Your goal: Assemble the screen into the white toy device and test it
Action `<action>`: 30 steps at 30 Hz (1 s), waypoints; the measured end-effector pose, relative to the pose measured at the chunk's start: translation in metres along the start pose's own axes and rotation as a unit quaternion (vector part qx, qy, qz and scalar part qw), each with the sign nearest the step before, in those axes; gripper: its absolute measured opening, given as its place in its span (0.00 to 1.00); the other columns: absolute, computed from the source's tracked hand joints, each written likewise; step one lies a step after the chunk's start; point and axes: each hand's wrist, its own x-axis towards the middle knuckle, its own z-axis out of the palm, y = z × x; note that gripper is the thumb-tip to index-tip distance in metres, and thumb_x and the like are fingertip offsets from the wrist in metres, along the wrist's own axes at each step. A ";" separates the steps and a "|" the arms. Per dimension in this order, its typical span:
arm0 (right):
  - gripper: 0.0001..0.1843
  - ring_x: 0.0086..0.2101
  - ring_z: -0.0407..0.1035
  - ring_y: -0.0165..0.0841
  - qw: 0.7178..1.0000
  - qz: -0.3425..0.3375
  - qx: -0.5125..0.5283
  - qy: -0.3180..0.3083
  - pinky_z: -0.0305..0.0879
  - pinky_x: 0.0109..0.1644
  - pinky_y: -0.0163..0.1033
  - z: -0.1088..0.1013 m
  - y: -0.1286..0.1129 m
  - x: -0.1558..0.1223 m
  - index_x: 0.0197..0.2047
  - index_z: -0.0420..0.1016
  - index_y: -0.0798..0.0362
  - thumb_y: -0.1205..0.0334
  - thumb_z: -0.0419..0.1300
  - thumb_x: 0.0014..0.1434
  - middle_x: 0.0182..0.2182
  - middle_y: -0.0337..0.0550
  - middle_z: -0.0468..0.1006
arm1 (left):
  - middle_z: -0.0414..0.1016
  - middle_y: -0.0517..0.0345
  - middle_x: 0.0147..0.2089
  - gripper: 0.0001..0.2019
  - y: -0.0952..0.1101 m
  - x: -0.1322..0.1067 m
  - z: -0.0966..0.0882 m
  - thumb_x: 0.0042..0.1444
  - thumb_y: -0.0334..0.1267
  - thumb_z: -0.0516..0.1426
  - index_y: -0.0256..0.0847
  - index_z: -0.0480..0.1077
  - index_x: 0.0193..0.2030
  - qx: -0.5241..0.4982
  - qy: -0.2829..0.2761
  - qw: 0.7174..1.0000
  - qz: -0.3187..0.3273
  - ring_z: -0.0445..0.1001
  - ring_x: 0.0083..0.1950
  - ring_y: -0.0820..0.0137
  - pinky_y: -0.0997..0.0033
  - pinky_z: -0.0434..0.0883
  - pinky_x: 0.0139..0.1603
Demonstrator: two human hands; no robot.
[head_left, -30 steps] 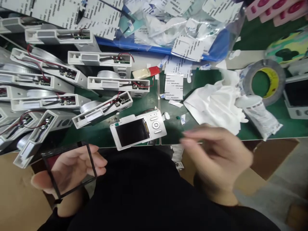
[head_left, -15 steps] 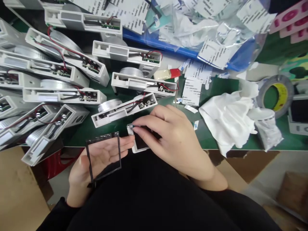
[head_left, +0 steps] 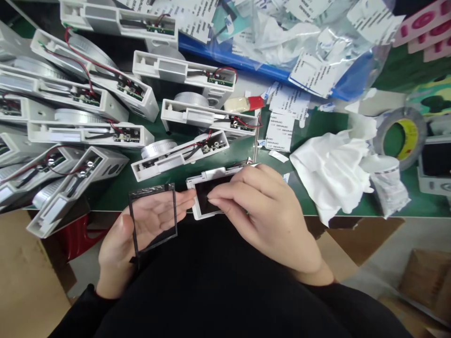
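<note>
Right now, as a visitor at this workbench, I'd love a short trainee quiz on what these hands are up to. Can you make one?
1. What is resting on the left hand?
2. True or false: the fingertips of the right hand are over the dark screen of the white camera housing.
3. Fill in the blank: the squeeze tube beyond the hands has a ____ cap.

Key: 1. A thin black rectangular frame. 2. True. 3. Red.
</note>
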 end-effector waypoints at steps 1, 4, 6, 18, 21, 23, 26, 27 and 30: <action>0.07 0.30 0.64 0.31 1.000 0.001 -0.003 0.003 0.61 0.35 0.40 -0.001 0.000 -0.002 0.38 0.78 0.54 0.67 0.60 0.69 0.28 0.39 0.72 | 0.73 0.48 0.68 0.31 0.000 0.000 0.000 0.69 0.59 0.51 0.36 0.71 0.65 0.004 -0.002 1.000 0.001 0.70 0.70 0.60 0.68 0.66 0.71; 0.06 0.29 0.63 0.31 1.000 0.004 -0.002 0.018 0.60 0.34 0.40 -0.004 0.000 -0.007 0.38 0.79 0.54 0.68 0.61 0.68 0.27 0.39 0.72 | 0.72 0.46 0.68 0.34 0.001 0.000 0.002 0.67 0.61 0.52 0.33 0.70 0.65 0.013 -0.003 1.000 0.002 0.68 0.72 0.58 0.66 0.64 0.73; 0.06 0.28 0.64 0.31 1.000 0.003 0.000 0.029 0.59 0.34 0.41 -0.006 0.000 -0.011 0.38 0.79 0.55 0.69 0.61 0.67 0.27 0.39 0.71 | 0.72 0.45 0.69 0.34 0.002 0.000 0.005 0.67 0.61 0.53 0.33 0.70 0.65 0.018 0.004 1.000 -0.006 0.67 0.73 0.56 0.62 0.62 0.75; 0.08 0.27 0.66 0.32 0.997 0.016 0.029 0.065 0.62 0.31 0.44 -0.023 0.012 -0.040 0.42 0.74 0.50 0.73 0.59 0.66 0.27 0.39 0.70 | 0.71 0.39 0.69 0.31 0.006 -0.002 0.023 0.65 0.59 0.56 0.35 0.73 0.63 0.121 0.061 0.991 -0.006 0.65 0.73 0.48 0.50 0.63 0.75; 0.10 0.28 0.66 0.32 0.995 0.024 0.041 0.093 0.63 0.32 0.44 -0.023 0.017 -0.048 0.42 0.74 0.49 0.75 0.60 0.65 0.29 0.39 0.70 | 0.69 0.39 0.70 0.32 0.007 -0.001 0.023 0.67 0.59 0.54 0.35 0.71 0.66 0.142 0.039 0.989 -0.010 0.65 0.73 0.47 0.49 0.61 0.76; 0.11 0.30 0.68 0.31 0.991 0.030 0.056 0.117 0.64 0.33 0.43 -0.023 0.023 -0.053 0.42 0.76 0.50 0.76 0.61 0.64 0.30 0.38 0.71 | 0.68 0.39 0.71 0.33 0.007 -0.001 0.024 0.67 0.59 0.53 0.33 0.69 0.67 0.145 0.031 0.989 -0.006 0.65 0.73 0.47 0.50 0.62 0.76; 0.11 0.30 0.69 0.29 0.987 0.016 0.080 0.140 0.66 0.32 0.39 -0.023 0.037 -0.061 0.42 0.78 0.51 0.76 0.64 0.62 0.29 0.36 0.70 | 0.70 0.39 0.69 0.33 0.007 0.000 0.029 0.67 0.59 0.54 0.32 0.69 0.66 0.145 0.039 0.989 0.010 0.67 0.72 0.48 0.54 0.65 0.74; 0.11 0.30 0.69 0.29 0.986 0.008 0.090 0.138 0.66 0.32 0.39 -0.023 0.043 -0.064 0.43 0.79 0.51 0.76 0.64 0.62 0.29 0.35 0.70 | 0.71 0.40 0.69 0.32 0.007 0.000 0.030 0.67 0.58 0.54 0.33 0.70 0.66 0.146 0.043 0.988 0.013 0.69 0.71 0.49 0.56 0.66 0.73; 0.11 0.30 0.68 0.30 0.985 0.009 0.126 0.122 0.65 0.32 0.39 -0.026 0.063 -0.076 0.43 0.80 0.47 0.73 0.64 0.62 0.28 0.36 0.70 | 0.73 0.43 0.67 0.30 0.007 0.002 0.035 0.67 0.57 0.56 0.35 0.71 0.65 0.152 0.046 0.987 0.017 0.71 0.69 0.53 0.62 0.68 0.71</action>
